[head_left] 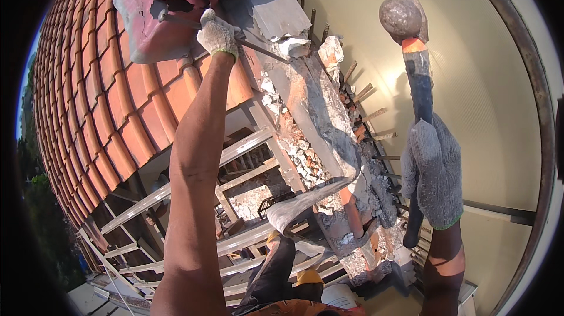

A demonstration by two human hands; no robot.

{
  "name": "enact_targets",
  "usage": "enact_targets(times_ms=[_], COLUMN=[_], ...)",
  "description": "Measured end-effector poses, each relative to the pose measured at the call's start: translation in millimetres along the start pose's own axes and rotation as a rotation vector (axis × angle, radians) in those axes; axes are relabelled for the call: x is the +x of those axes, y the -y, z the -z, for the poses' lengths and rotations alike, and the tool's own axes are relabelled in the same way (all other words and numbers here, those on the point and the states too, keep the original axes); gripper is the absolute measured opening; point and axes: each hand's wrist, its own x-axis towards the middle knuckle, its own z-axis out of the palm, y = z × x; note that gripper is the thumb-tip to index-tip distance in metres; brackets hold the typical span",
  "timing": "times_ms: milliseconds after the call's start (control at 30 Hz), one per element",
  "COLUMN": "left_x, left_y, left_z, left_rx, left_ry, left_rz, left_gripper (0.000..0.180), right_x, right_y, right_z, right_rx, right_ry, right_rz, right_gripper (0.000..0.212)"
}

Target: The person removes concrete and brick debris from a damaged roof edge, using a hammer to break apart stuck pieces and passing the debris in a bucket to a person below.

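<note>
And here's the left hand (217, 32), gloved, out at full stretch over the roof edge, fingers wrapped around a long metal chisel (261, 50)! The bar slants across, its blunt end up beside the maroon sheet (158, 31), its other end down at the broken edge of the grey concrete ledge (270, 1); whether the tip actually touches is hard to tell from here.

Over on the right, the right hand (433, 169), gloved too, has its fingers closed around the dark handle of a hammer (418, 78), and that heavy, dusty head stands high, well apart from the chisel, an orange band just below it, in front of the pale yellow wall (493, 116).

Between the two hands, what a mess: loose rubble (302, 154) along the broken masonry, rusty rebar stubs (374, 114) jutting toward the wall. Orange roof tiles (138, 104) sweep away on the left, and below them slatted framing (138, 207) crosses the gap, the person's legs (276, 266) showing at the bottom.
</note>
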Motion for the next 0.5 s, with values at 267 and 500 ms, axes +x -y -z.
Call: enact_targets(times_ms=[267, 500], left_x=[-80.2, -106.8], left_y=[31.2, 43.0], left_z=[-62.4, -112.7], left_rx=[0.458, 0.899], left_ry=[0.295, 0.592], left_rz=[-0.124, -0.123], left_gripper=[0.043, 0.058], right_x=[-40.6, -46.0], right_y=[-20.6, 0.2], right_z=[-6.5, -4.5], right_rx=[-0.002, 0.267], right_ry=[-0.135, -0.088], right_rz=[-0.149, -0.365], right_gripper=[0.046, 0.047])
